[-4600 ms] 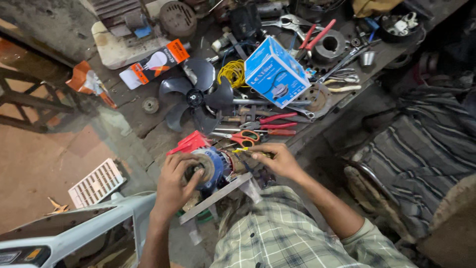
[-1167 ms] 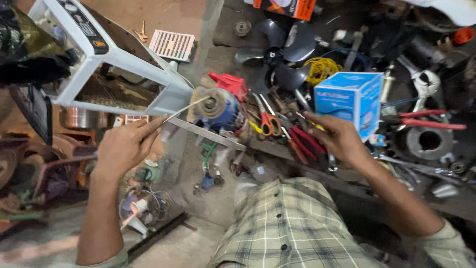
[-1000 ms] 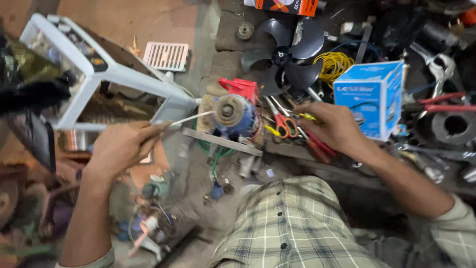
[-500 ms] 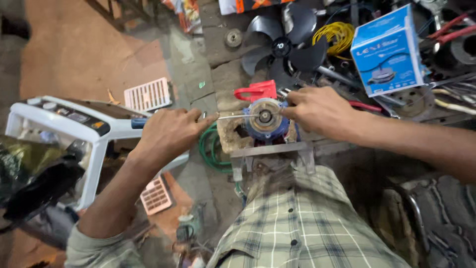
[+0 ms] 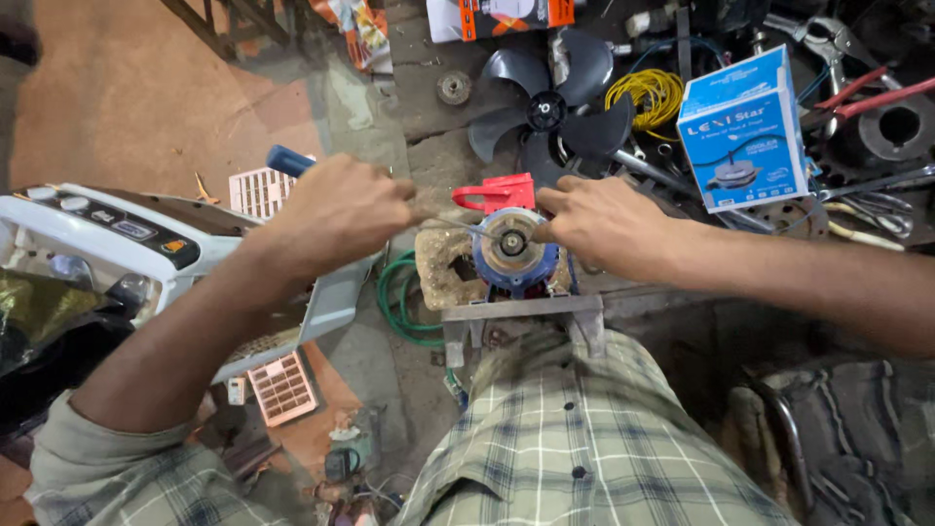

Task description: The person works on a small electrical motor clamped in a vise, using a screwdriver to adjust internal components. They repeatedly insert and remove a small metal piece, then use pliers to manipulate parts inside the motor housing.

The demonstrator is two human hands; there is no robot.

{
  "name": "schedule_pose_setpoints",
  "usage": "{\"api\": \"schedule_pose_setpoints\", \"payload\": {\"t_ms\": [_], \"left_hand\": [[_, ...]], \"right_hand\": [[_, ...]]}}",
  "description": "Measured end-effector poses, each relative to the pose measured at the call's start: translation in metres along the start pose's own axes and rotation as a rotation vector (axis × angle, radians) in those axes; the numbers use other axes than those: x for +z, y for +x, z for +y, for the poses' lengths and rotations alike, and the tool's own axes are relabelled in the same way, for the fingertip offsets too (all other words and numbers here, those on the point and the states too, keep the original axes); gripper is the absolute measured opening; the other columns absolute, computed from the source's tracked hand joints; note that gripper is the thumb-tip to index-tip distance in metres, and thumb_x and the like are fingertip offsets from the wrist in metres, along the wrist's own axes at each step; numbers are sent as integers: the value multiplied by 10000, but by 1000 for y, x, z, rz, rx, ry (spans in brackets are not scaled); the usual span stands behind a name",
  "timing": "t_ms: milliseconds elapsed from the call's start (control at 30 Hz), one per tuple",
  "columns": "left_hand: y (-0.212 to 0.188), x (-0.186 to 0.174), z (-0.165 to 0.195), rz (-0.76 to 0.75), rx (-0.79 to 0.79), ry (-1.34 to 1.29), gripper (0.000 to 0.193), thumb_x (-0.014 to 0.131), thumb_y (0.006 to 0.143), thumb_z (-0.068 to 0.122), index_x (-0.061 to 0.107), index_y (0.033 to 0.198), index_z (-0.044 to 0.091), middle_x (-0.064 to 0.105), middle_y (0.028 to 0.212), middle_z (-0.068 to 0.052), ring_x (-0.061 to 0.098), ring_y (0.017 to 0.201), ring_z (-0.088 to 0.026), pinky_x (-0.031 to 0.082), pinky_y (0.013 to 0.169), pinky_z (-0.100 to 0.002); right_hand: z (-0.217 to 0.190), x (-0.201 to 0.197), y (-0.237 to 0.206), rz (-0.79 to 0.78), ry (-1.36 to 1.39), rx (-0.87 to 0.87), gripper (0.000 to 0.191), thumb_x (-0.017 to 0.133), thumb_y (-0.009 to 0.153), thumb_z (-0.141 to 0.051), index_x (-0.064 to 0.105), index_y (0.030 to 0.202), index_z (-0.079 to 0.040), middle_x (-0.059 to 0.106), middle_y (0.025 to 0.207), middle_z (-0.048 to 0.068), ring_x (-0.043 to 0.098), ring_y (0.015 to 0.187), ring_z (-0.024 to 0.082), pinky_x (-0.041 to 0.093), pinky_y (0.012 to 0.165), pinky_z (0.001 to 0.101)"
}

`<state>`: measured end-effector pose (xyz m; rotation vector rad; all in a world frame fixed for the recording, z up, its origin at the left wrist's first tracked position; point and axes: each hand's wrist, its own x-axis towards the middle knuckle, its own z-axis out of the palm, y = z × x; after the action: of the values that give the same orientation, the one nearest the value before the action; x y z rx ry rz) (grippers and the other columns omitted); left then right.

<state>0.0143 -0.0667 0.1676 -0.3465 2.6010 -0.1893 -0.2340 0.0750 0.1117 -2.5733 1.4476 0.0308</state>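
Since half a second ago, nearly unchanged: left hand [image 5: 336,209] closed on blue-handled screwdriver [image 5: 290,160], tip at motor [image 5: 514,248]; right hand [image 5: 604,222] gripping motor. Blue box [image 5: 742,127] near bench's far right; orange-white pack [image 5: 497,15] at far edge

my left hand [image 5: 336,209] free over bare floor [image 5: 127,88] | white appliance casing [image 5: 117,234] blocks low left | my right hand [image 5: 604,219] hemmed behind by fan blade [image 5: 550,102], blue box [image 5: 745,127], tools | motor [image 5: 511,248] between both hands
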Motion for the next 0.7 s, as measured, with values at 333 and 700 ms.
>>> {"api": "schedule_pose_setpoints", "payload": {"t_ms": [333,700], "left_hand": [[8,-24,10,-24,46,93,140,658,833,151,762,740,133,745,797,-98,743,729,-294,551,565,-430],[-5,10,-15,84,18,-99,518,678,786,150,725,1213,440,720,863,3,729,754,-263,552,550,-423]], "right_hand": [[-1,16,-4,-2,-173,-36,367,689,740,-148,743,1103,-136,623,1041,117,649,987,294,569,768,424],[44,78,-23,304,470,-73,512,716,714,-51,756,1210,-172,720,1042,92,692,929,308,558,781,429]]}}
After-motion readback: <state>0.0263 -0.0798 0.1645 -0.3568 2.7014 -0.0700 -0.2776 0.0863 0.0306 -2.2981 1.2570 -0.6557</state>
